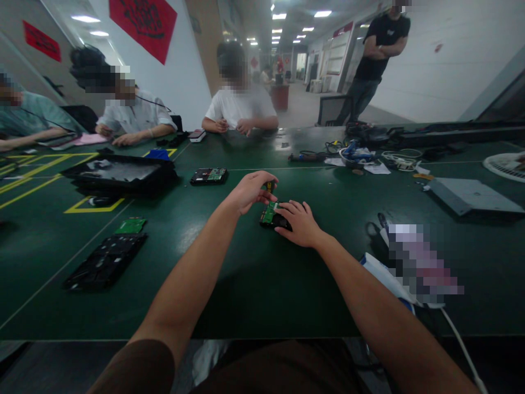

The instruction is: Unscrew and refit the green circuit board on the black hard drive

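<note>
A hard drive [268,215] with a green circuit board on its upper face lies on the table in front of me. My right hand [302,223] grips its right part, with the thumb on the near side and the fingers across the top and far side. Over the board's far edge, my left hand [251,192] is closed on a short, upright black-and-yellow screwdriver [269,186]. Its tip is hidden behind the fingers and too small to make out.
Another hard drive [209,175] lies farther back. Left stand a black tray [123,169], several stacked black drive parts [109,260] and a loose green board [131,225]. Cables [356,153], a grey metal case [476,196] and a blurred-out item lie right. People sit across the table.
</note>
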Demonstrator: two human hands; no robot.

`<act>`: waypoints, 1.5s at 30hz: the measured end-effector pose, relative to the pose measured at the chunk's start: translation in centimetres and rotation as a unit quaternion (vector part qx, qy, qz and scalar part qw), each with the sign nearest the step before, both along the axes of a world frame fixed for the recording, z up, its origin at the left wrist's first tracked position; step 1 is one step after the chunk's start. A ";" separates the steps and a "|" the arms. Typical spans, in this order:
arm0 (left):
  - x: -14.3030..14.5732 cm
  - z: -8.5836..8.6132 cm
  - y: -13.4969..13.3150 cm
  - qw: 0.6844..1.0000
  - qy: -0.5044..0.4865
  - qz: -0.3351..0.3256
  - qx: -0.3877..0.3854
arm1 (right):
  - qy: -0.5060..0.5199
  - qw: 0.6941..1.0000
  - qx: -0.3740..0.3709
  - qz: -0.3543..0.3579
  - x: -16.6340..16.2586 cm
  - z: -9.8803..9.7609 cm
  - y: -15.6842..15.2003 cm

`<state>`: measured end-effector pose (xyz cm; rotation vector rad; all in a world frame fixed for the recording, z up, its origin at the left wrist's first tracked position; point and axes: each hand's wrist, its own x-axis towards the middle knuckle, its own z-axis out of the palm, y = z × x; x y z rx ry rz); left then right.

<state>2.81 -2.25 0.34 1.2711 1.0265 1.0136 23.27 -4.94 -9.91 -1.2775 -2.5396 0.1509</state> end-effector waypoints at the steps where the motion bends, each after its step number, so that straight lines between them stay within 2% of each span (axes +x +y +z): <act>1: 0.0 0.0 0.0 1.000 0.006 -0.002 0.000 | -0.001 1.000 -0.001 0.000 0.0 0.0 0.0; 15: -0.1 0.2 -0.2 0.999 0.020 0.038 0.017 | -0.001 1.000 -0.001 -0.002 0.0 -0.2 0.1; 23: -0.1 0.2 -0.2 1.000 0.014 0.014 0.004 | -0.001 1.000 0.000 -0.001 0.1 -0.1 0.1; 33: -0.2 0.2 -0.1 0.999 0.029 0.035 0.016 | -0.002 1.000 -0.004 -0.001 0.1 -0.1 0.1; 39: -0.3 0.0 0.3 1.000 -0.013 0.026 -0.009 | 0.001 1.000 0.007 0.001 0.1 -0.3 0.1; 45: -0.5 -0.3 0.7 0.999 0.018 0.045 0.019 | -0.003 1.000 0.009 -0.002 0.0 -0.3 0.2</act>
